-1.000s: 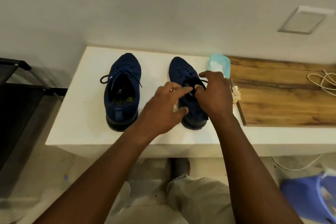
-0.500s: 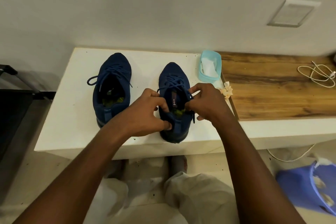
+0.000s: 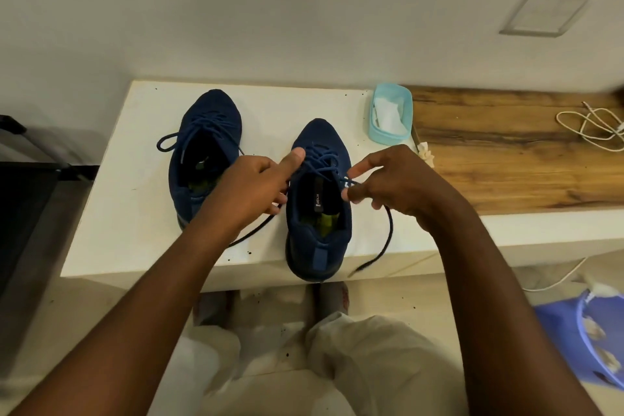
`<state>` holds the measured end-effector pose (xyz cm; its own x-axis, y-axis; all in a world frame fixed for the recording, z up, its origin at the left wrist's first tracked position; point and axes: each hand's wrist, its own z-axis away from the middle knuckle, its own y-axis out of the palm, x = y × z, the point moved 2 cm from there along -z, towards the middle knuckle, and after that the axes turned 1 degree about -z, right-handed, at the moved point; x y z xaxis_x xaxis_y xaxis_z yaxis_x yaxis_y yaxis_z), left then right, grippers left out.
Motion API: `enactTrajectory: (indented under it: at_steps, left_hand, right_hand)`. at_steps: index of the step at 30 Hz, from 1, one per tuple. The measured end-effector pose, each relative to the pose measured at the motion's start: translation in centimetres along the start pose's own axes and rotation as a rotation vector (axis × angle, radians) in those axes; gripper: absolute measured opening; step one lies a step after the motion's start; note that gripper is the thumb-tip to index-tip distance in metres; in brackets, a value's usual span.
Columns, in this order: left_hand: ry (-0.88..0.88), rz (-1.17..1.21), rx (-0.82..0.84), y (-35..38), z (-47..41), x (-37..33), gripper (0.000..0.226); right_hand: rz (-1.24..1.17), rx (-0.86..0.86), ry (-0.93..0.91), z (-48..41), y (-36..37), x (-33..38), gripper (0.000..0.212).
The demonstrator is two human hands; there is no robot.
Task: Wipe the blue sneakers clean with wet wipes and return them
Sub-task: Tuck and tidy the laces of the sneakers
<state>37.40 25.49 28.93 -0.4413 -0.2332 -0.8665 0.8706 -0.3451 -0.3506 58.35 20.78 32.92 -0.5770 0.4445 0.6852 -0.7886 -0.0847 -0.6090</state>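
Two dark blue sneakers stand toes-away on a white ledge (image 3: 128,179). The left sneaker (image 3: 206,132) keeps its laces in a bow. The right sneaker (image 3: 319,223) stands nearer me, its heel over the front edge. My left hand (image 3: 251,189) grips the left lace end beside its tongue. My right hand (image 3: 395,182) pinches the right lace end, which trails down past the ledge. A light blue tub of wet wipes (image 3: 390,118) stands behind my right hand.
A wooden board (image 3: 506,159) covers the ledge to the right, with a white cable (image 3: 594,125) on it. A crumpled used wipe (image 3: 426,153) lies at the board's edge. A purple basin (image 3: 587,338) sits on the floor at lower right. A dark rack (image 3: 23,179) stands at left.
The right sneaker's laces have come undone and my hands have pulled apart, each drawing a lace end outward. The sneaker has slid a little toward me.
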Motion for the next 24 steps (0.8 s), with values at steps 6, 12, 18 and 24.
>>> enactTrajectory:
  at_steps: [6, 12, 18, 24]
  left_hand:
    - [0.059, 0.183, -0.07, 1.9, -1.4, -0.4, 0.016]
    - [0.244, 0.283, 0.048, 2.1, -0.3, -2.6, 0.018]
    - [0.502, -0.077, 0.133, 2.3, 1.8, -4.8, 0.02]
    - [0.482, -0.013, -0.003, 1.3, 1.9, -5.4, 0.028]
  right_hand:
    - [-0.516, -0.255, -0.177, 1.0, -0.6, 2.5, 0.01]
    - [-0.606, -0.332, -0.404, 1.3, -0.2, 4.0, 0.016]
    - [-0.542, -0.361, -0.594, 1.8, 0.4, 5.4, 0.017]
    - [-0.439, -0.369, -0.608, 2.2, 0.7, 5.8, 0.028]
